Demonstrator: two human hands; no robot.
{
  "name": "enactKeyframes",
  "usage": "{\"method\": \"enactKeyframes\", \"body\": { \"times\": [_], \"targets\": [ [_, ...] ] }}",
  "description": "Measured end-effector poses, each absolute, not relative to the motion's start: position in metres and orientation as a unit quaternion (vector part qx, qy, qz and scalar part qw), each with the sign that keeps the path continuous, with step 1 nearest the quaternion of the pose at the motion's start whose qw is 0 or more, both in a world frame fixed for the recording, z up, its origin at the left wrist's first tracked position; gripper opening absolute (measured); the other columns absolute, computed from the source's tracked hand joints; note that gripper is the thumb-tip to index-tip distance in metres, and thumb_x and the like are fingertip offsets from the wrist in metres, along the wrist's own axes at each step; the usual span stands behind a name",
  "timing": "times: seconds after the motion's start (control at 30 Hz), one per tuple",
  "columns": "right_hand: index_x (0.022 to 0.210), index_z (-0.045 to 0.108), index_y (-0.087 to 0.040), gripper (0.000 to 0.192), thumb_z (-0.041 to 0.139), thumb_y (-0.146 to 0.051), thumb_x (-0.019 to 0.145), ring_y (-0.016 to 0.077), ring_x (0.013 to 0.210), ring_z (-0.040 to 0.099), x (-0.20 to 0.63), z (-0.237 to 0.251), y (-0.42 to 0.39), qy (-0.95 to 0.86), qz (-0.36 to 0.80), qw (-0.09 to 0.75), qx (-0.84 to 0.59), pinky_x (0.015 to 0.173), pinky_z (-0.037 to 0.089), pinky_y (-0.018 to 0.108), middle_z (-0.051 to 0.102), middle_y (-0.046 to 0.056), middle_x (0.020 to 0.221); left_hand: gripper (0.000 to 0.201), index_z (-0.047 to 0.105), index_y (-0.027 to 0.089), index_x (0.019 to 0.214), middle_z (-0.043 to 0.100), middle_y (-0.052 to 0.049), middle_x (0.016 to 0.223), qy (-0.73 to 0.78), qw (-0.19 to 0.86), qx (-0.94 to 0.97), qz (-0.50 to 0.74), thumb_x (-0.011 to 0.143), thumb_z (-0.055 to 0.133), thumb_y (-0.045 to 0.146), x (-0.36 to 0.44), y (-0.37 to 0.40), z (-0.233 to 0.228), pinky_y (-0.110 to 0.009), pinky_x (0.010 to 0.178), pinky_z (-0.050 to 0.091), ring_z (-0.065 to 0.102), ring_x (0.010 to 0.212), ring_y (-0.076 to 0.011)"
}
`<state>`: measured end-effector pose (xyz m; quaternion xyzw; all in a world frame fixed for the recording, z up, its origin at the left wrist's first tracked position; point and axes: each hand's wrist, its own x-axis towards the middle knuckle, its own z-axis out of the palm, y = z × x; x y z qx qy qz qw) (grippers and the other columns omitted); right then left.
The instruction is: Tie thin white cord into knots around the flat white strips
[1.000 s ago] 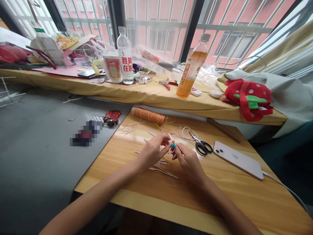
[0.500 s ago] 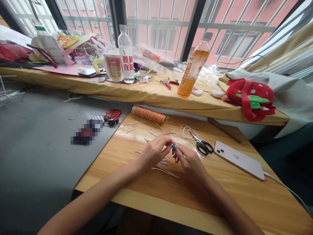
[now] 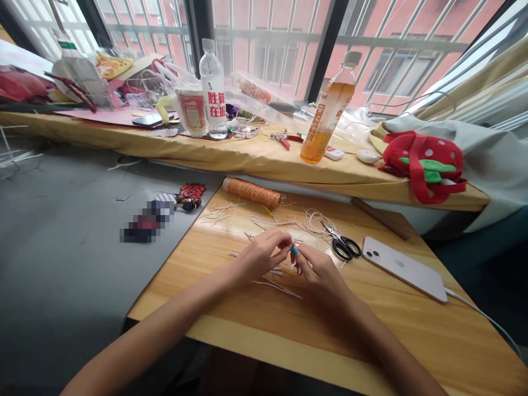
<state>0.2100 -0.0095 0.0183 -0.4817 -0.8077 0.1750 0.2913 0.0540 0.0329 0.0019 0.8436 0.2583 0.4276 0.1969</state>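
Currently, the 2 hands [image 3: 264,254] [image 3: 324,270] pinch a small turquoise piece [image 3: 293,249] between them.

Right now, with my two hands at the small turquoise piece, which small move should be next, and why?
Probably, steady the small turquoise piece with the right hand and adjust it gently with the left hand. Both hands meet at it, while the metal scissors with black handles lie apart on the wooden table, so finger work seems nearer than cutting.
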Motion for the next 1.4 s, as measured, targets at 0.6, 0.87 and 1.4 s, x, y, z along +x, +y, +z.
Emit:
{"method": "enactKeyframes", "body": {
  "times": [0.6,0.87,1.4],
  "targets": [
    [0.104,0.052,-0.02,0.028,0.048,-0.033,0.08,0.0234,0.095,0.047,0.226,0.026,-0.005,-0.822,-0.179,0.279,-0.463,0.082,0.034,0.036,0.054,0.011,0.102,0.011,0.053,0.015,0.079,0.057,-0.002,0.073,0.335,0.223,0.822,0.402,0.081,0.042,0.015,0.055,0.039,0.003,-0.022,0.066,0.042,0.053,0.07,-0.0116],
    [0.066,0.051,-0.018,0.028,0.037,-0.033,0.085,0.0151,0.065,0.047,0.219,0.009,0.003,-0.759,0.2,0.362,-0.502,0.062,0.037,0.027,0.052,0.003,0.067,0.018,0.054,0.015,0.081,0.058,-0.004,0.069,0.298,0.032,0.889,0.346,0.084,0.036,0.017,0.05,0.042,-0.003,-0.023,0.062,0.038,0.051,0.068,-0.0133],
    [0.058,0.044,-0.017,0.017,0.054,-0.026,0.069,0.0057,0.046,0.03,0.206,0.001,0.008,-0.366,0.611,0.587,-0.386,0.042,0.031,0.018,0.046,0.0,0.07,0.03,0.05,0.018,0.098,0.062,0.001,0.069,0.282,-0.086,0.919,0.262,0.074,0.036,0.007,0.05,0.038,-0.001,-0.022,0.048,0.033,0.053,0.053,-0.011]
  ]
}}
